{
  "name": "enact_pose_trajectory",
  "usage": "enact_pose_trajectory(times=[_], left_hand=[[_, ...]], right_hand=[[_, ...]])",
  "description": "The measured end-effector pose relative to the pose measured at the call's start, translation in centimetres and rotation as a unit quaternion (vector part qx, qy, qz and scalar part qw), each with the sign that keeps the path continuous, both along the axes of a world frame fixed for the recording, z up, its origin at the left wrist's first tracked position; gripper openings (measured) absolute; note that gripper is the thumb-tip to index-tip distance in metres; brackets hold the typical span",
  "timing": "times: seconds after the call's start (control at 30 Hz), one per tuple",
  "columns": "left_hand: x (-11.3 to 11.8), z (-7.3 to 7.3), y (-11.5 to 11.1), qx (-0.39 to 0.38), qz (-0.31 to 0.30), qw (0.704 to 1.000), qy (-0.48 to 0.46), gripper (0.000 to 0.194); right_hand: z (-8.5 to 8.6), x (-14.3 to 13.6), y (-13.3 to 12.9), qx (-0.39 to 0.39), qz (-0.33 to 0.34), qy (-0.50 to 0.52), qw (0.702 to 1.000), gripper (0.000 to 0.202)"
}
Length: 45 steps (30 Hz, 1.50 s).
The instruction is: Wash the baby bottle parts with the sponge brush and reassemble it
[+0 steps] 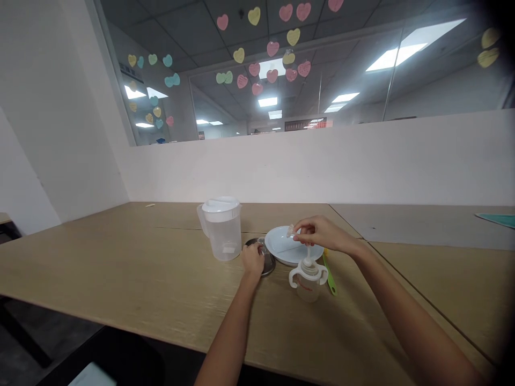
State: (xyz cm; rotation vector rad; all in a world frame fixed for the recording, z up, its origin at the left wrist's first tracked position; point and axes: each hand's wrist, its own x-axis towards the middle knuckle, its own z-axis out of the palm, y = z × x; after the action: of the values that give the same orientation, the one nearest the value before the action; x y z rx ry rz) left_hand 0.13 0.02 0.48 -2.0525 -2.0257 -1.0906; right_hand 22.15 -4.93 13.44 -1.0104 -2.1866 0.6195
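Forearms: ran in from the bottom edge and lower right corner, cut off there; the right one hid part of the tabletop.
Dark seat-like shape: lower left, in shadow and cut off by the frame, with a pale object on it, too partial to name.
Two-handled bottle: stood upright right of centre, overlapping the plate's near rim; its contents were hard to make out.
Green-handled utensil: lay just right of the bottle, its far end partly hidden.
Left hand: at centre, fingers curled over the left of a dark round dish, covering much of it; whether they gripped it could not be told.
Right hand: right of centre, fingertips pinching a small clear piece, which showed against the white plate; its exact shape was blurred, and whether it touched the plate was unclear.
Lidded pitcher: upright, left of the dish, handle toward the left.
Teal object: far right, cut off.
Wall: behind the tabletop, across mid-frame.
Window: upper frame, dotted with heart-shaped notes; darkness swallowed the right edge.
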Motion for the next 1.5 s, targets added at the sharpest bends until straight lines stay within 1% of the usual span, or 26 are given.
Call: enact_pose_trajectory(times=[0.1, 0.17, 0.23, 0.3, 0.4, 0.47, 0.57, 0.63, 0.7, 0.8, 0.87, 0.93, 0.97, 1.07, 1.13, 1.2, 1.27, 1.37, 1.5], left_hand=[[0.2, 0.5, -0.4, 0.037, -0.001, 0.999, -0.038, 0.027], [0.3, 0.9, -0.7, 0.089, -0.002, 0.993, -0.078, 0.026], [0.6, 1.2, -1.0, 0.147, -0.003, 0.983, -0.109, 0.024], [0.9, 1.4, -1.2, 0.197, -0.013, 0.972, -0.127, 0.022], [1.5, 1.3, -1.5, 0.247, -0.062, 0.961, -0.108, 0.022], [1.9, 1.2, -1.7, 0.268, -0.103, 0.955, -0.068, 0.021], [2.4, 0.9, -2.0, 0.288, -0.158, 0.944, -0.015, 0.022], [2.8, 0.7, -2.2, 0.301, -0.190, 0.935, 0.004, 0.023], [3.1, 0.6, -2.4, 0.316, -0.213, 0.924, 0.011, 0.022], [3.5, 0.5, -2.8, 0.351, -0.235, 0.906, 0.014, 0.021], [3.7, 0.5, -3.0, 0.370, -0.249, 0.895, 0.007, 0.022], [3.8, 0.6, -3.0, 0.380, -0.256, 0.889, -0.005, 0.022], [3.7, 0.7, -3.0, 0.380, -0.254, 0.889, -0.012, 0.023], [3.2, 0.9, -2.6, 0.377, -0.240, 0.894, -0.018, 0.019], [2.7, 0.9, -2.3, 0.380, -0.235, 0.895, -0.011, 0.015], [2.3, 0.9, -1.9, 0.386, -0.234, 0.892, 0.002, 0.014], [2.0, 0.8, -1.7, 0.391, -0.237, 0.889, 0.019, 0.016], [1.9, 0.7, -1.4, 0.396, -0.244, 0.884, 0.040, 0.016], [1.7, 0.8, -1.1, 0.392, -0.247, 0.885, 0.038, 0.011]], right_hand=[[-0.1, 0.0, 0.0, -0.031, 0.024, -0.039, 0.998, 0.023], [-0.3, 0.1, 0.1, -0.052, 0.037, -0.063, 0.996, 0.020], [-0.4, 0.2, 0.3, -0.051, 0.046, -0.107, 0.992, 0.015], [-0.4, 0.3, 0.3, -0.036, 0.043, -0.181, 0.982, 0.012], [-0.5, 0.5, 0.2, -0.031, 0.014, -0.287, 0.957, 0.016], [-0.5, 0.6, 0.1, -0.044, -0.002, -0.320, 0.947, 0.020], [-0.4, 1.0, 0.1, -0.073, -0.007, -0.314, 0.947, 0.033], [-0.3, 1.2, 0.0, -0.090, 0.000, -0.288, 0.953, 0.047], [-0.3, 1.2, -0.1, -0.089, 0.006, -0.245, 0.965, 0.061], [-0.6, 0.4, -0.1, -0.048, 0.000, -0.160, 0.986, 0.074], [-1.2, -0.5, 0.0, -0.004, 0.001, -0.126, 0.992, 0.077], [-1.8, -1.5, 0.2, 0.042, 0.003, -0.119, 0.992, 0.071], [-2.0, -2.0, 0.2, 0.063, -0.002, -0.121, 0.991, 0.063], [-2.3, -3.0, 0.2, 0.115, -0.039, -0.139, 0.983, 0.035], [-2.3, -3.3, 0.0, 0.144, -0.079, -0.157, 0.974, 0.028], [-2.2, -3.4, -0.3, 0.167, -0.123, -0.178, 0.962, 0.026], [-2.1, -3.5, -0.5, 0.182, -0.154, -0.196, 0.951, 0.025], [-2.1, -3.5, -0.5, 0.205, -0.167, -0.214, 0.940, 0.024], [-2.0, -3.7, -0.3, 0.268, -0.165, -0.237, 0.919, 0.025]])
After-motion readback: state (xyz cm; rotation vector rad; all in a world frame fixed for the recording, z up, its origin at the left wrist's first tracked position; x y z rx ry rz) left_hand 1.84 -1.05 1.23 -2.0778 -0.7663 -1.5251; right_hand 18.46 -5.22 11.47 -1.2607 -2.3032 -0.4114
